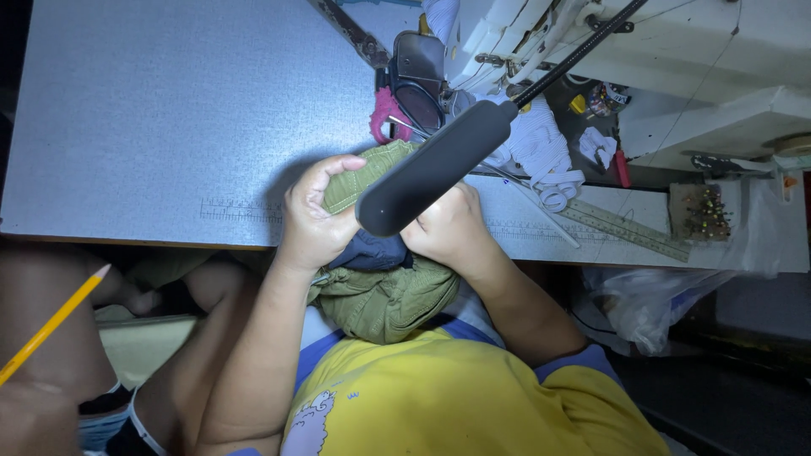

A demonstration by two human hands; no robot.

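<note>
The grey sewing table (152, 110) fills the far left, with the white sewing machine (676, 51) at the far right and a black lamp head (435, 169) on a gooseneck reaching down over the hands. The olive-green garment (389, 300) is bunched at the near table edge and spills into the lap, with a dark blue piece (372, 252) tucked between the hands.

The left hand (317, 215) is clenched around a folded green strip of that garment (359, 177), thumb on top, pinching it flat. The right hand (448, 228) grips the cloth beside the blue piece; the lamp hides its fingers, so the exact grip is unclear.

To work this fold well, it seems best to keep the strip taut between both hands, edges aligned, with the bulk resting on the lap so its weight does not drag on the seam.

Smaller items lie further right: white elastic band (541, 152), a ruler (625, 228), a pincushion (703, 214) and a pink loop (384, 114). A yellow pencil (52, 325) shows at near left.
</note>
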